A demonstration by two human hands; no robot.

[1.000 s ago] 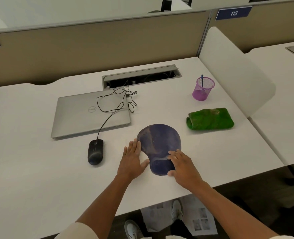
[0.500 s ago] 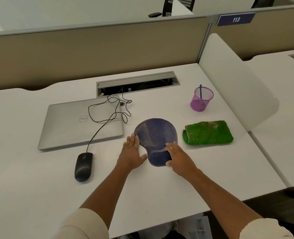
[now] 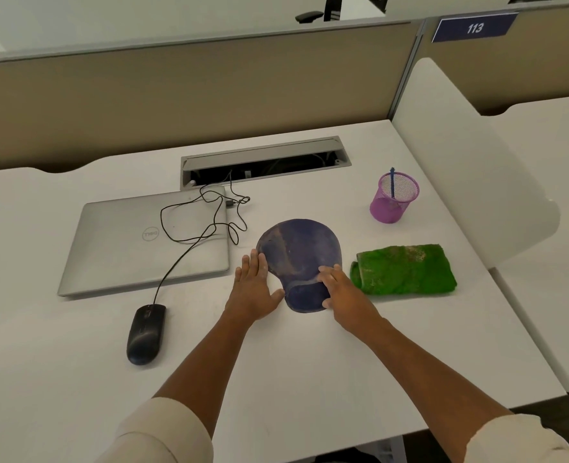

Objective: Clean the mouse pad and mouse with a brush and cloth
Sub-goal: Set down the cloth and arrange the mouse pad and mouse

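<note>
Mouse [image 3: 145,334] sits far left on the counter [image 3: 309,379], well clear of my hands. Left hand [image 3: 254,289] flat, fingers straight, at the mouse pad [image 3: 298,252] left edge. Right hand [image 3: 344,292] rests open on its wrist-rest end. Pad's long axis runs away from me. Cloth [image 3: 405,269] just right (right hand nearer); brush [image 3: 392,183] in the cup [image 3: 393,198] beyond.

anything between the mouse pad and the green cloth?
Nothing: in the head view only a narrow strip of bare desk separates the mouse pad from the green cloth. The right hand rests on the pad's near right edge.
</note>
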